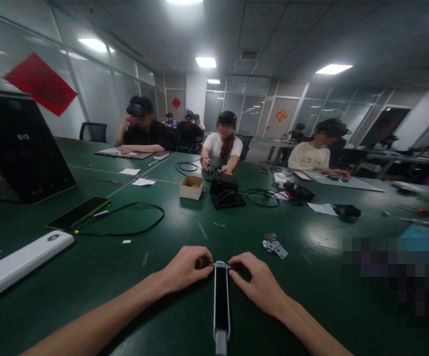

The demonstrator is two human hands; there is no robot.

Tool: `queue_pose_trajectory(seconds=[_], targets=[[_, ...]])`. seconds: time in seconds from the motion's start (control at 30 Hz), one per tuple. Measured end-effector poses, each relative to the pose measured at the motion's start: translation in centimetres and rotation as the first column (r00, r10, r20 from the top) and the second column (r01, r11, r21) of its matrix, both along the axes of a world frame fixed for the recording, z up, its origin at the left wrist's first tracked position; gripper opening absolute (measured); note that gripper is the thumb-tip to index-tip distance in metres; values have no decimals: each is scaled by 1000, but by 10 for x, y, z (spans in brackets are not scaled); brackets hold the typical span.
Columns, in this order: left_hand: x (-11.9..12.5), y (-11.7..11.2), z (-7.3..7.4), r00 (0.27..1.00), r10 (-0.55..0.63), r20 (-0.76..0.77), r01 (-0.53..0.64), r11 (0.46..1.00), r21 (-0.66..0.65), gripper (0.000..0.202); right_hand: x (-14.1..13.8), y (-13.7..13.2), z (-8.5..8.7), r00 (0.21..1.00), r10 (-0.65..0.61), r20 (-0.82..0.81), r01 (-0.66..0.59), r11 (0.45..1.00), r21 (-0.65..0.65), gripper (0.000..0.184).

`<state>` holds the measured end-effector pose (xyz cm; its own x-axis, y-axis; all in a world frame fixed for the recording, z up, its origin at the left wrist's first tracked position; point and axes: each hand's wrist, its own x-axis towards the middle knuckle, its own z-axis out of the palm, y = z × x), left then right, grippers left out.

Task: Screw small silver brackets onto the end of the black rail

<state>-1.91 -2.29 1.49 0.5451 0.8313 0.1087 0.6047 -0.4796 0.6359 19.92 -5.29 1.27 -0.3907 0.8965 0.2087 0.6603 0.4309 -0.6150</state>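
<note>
A long, narrow white-framed bar [221,296] with a dark middle lies lengthwise in front of me, its grey near end toward my body. At its far end is a pale rounded piece, with small dark parts sticking out on both sides. My left hand [185,269] is closed in a pinch on the left side of that end. From the right, my right hand [256,278] pinches the opposite side with thumb and forefinger. The fingertips partly cover those small parts, so their kind is unclear. Beyond my right hand lie small metal plates [276,248] with a few loose bits.
On the green table [177,225] stand a small cardboard box [191,188] and a black device [224,185]. To the left are a white bar-shaped case [25,264], a phone [79,212], a looped cable [142,234] and a monitor [21,148]. Several people sit across the table.
</note>
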Motion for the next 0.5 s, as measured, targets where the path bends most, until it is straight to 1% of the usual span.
queue_pose_trajectory(seconds=[0.1,0.17,0.2,0.27,0.3,0.33,0.4,0.5], targets=[[-1,0,0,1000,3,-5,-3,1000,-1,15,4,1,0,1000,-5,22,4,999,41,19],[-1,0,1,1000,1,-6,-1,1000,-13,16,14,7,2,998,-31,49,26,995,94,22],[-1,0,1,1000,-6,-4,6,1000,-23,16,23,12,5,996,-55,72,46,991,123,23],[-2,0,3,1000,-20,6,20,999,-33,18,44,28,12,979,-145,141,119,977,180,26],[-2,0,3,1000,-26,11,26,999,-36,18,56,38,16,960,-195,200,159,970,181,27],[-2,0,4,999,-31,16,32,999,-40,18,68,49,21,929,-250,274,209,963,172,28],[-3,1,4,999,-40,24,41,998,-53,18,89,70,28,836,-285,469,273,957,94,31],[-5,1,3,999,-41,25,43,997,-67,19,106,97,33,798,-246,550,292,956,4,24]])
